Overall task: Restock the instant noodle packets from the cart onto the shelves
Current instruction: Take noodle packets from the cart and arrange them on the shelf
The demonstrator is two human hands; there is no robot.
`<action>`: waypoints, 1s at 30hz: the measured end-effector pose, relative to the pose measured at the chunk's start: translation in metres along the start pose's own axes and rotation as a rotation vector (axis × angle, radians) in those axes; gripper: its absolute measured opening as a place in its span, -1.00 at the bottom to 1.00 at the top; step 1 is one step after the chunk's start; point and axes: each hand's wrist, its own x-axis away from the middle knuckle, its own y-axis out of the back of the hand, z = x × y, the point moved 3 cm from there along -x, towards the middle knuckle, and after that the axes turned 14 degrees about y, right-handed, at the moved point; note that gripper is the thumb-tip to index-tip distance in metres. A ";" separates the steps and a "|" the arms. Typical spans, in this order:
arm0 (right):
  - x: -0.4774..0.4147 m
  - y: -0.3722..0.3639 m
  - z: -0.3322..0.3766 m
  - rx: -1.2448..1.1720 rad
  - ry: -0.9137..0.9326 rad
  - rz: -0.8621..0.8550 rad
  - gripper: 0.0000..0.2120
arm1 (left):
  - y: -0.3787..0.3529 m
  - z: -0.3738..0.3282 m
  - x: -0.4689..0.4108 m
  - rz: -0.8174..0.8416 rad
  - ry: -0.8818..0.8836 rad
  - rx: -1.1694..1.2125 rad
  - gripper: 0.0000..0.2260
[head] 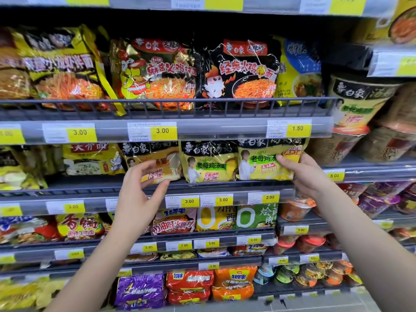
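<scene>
Packet [263, 164] right edge pinched in right hand [309, 174] fingers [285, 159].

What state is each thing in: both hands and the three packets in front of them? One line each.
Left hand: open, fingers spread before the orange packet.
Right hand: holds the right packet by its edge.
Right packet: upright on the shelf, held.
Middle packet: upright, untouched.
Orange packet: upright, partly hidden by the left hand.

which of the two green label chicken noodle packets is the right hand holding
The rightmost green-label packet, at the row's end beside the cup noodles; the right hand grips its right edge. Its twin stands untouched.
</scene>
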 end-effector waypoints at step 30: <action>0.011 -0.001 -0.002 0.970 -0.146 -0.093 -0.47 | 0.000 -0.016 -0.003 0.060 -0.023 0.077 -0.58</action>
